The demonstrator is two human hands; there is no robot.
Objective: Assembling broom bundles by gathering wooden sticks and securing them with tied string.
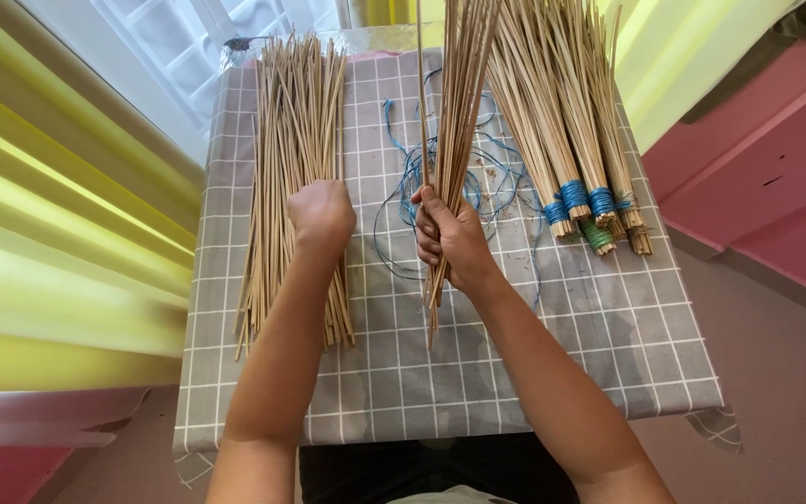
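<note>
My right hand point(452, 235) grips a bunch of thin tan sticks point(459, 103) near its lower end; the bunch stands nearly upright over the table's middle. My left hand point(321, 213) rests with curled fingers on a loose pile of the same sticks point(291, 140) lying lengthwise on the left side of the table. Whether it grasps any of them is hidden. A tangle of blue string point(403, 201) lies between the two hands.
A grey checked cloth point(599, 345) covers the small table. Several finished stick bundles point(576, 140), bound with blue and green string, lie fanned at the right rear. Yellow fabric point(58, 243) hangs left; a pink wall point(776, 168) stands right.
</note>
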